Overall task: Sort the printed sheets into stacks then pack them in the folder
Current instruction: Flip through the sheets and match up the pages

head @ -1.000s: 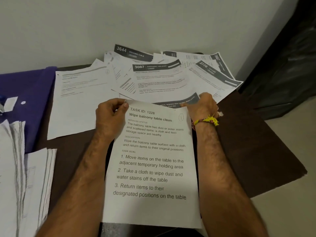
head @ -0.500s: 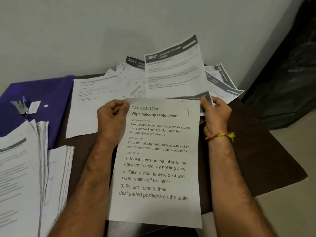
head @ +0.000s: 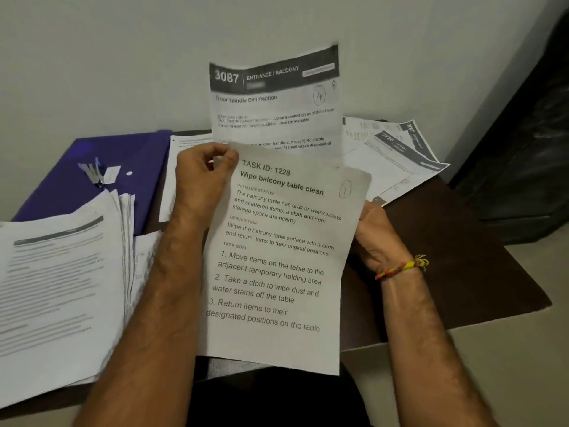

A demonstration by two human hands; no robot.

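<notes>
We work at a dark brown wooden table point(head: 455, 260) set against a pale wall, and most of its top is taken by paper. The biggest mass is the thick stack of printed white sheets point(head: 58, 288) at our left, edges fanned, which we judge to be a pile already sorted. Behind it lies the flat purple plastic folder point(head: 123, 167), open with its metal clip point(head: 92, 175) exposed; it holds no sheets that we can see, so packing is not yet begun. At the far right a loose spread of dark-banded printed sheets point(head: 397, 149) waits unsorted.

Between our arms we hold two pages up off the table, probably to read their headings and decide a pile. The white sheet headed TASK ID 1228 point(head: 277, 257) hangs in front, pinched at its top left corner by our left hand point(head: 200, 183), thumb and curled fingers closed on the paper. Behind it stands the white sheet with the dark 3087 banner point(head: 274, 97). Our right hand point(head: 375, 229), with a yellow thread band point(head: 403, 268) at the wrist, sits at the right edge of the front page; its fingers go behind the paper, so we cannot tell what they grip.
</notes>
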